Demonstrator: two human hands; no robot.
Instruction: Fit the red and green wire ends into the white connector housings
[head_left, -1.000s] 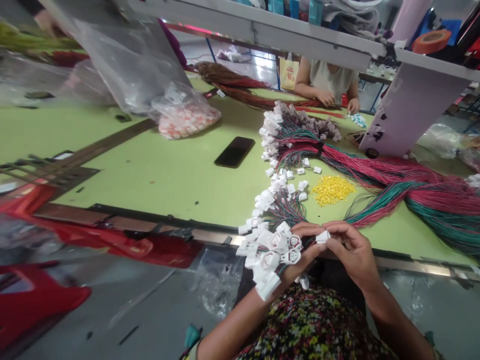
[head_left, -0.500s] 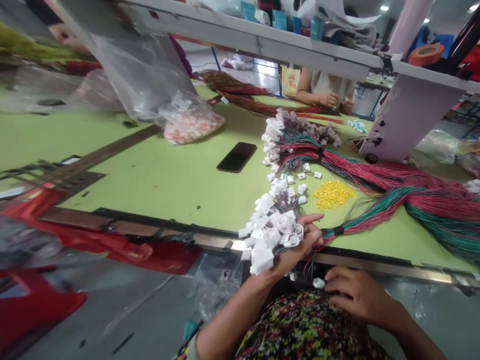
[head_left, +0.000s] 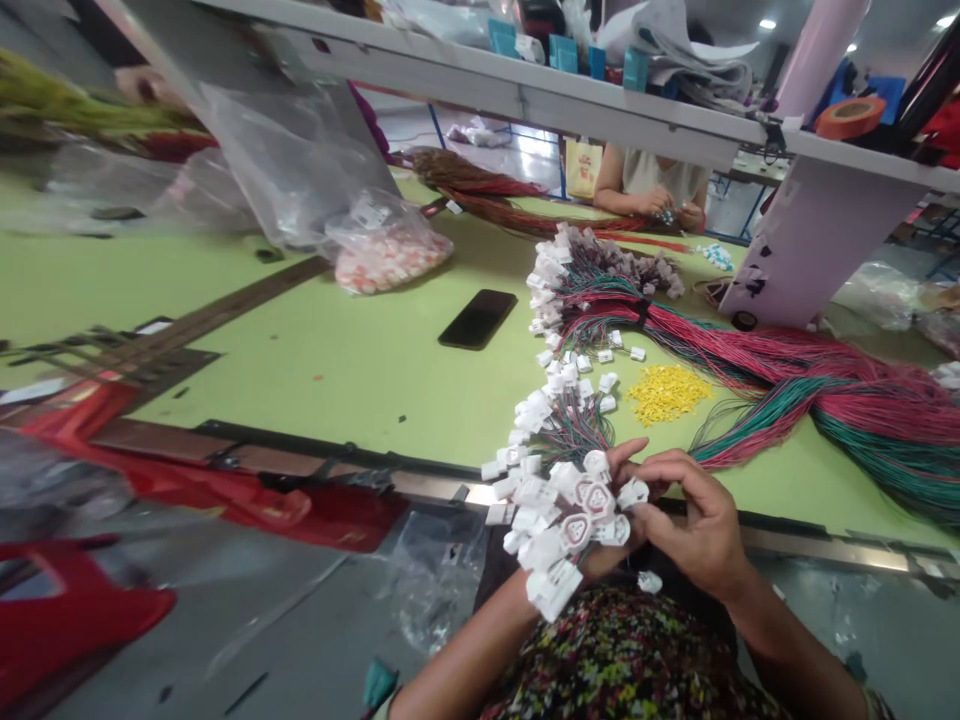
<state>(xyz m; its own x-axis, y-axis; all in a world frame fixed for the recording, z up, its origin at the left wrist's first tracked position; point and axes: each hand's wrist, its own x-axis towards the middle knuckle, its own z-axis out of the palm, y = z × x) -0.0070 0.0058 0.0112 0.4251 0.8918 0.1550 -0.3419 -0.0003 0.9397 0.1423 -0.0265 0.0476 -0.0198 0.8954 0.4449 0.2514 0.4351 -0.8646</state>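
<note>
My left hand [head_left: 611,525] is closed round a bunch of white plastic connectors [head_left: 559,515] whose thin wires trail over the table edge. My right hand [head_left: 694,515] has come up against that bunch, its fingertips pinched on one white connector [head_left: 632,492]. A single loose white connector [head_left: 649,581] lies on my lap just below the hands. More white connectors [head_left: 559,385] lie scattered on the green table ahead, beside a small heap of yellow pieces [head_left: 667,391].
Long red and green wire bundles [head_left: 810,385] run off to the right. A black phone [head_left: 478,319] lies mid-table, a plastic bag of pink-white parts [head_left: 386,255] behind it. Another person's hands [head_left: 664,208] are busy at the far side. A shelf post [head_left: 806,240] stands at right.
My right hand has risen from my lap back to the bunch and now pinches a connector. My left hand has stayed closed on the bunch, shifting slightly lower.
</note>
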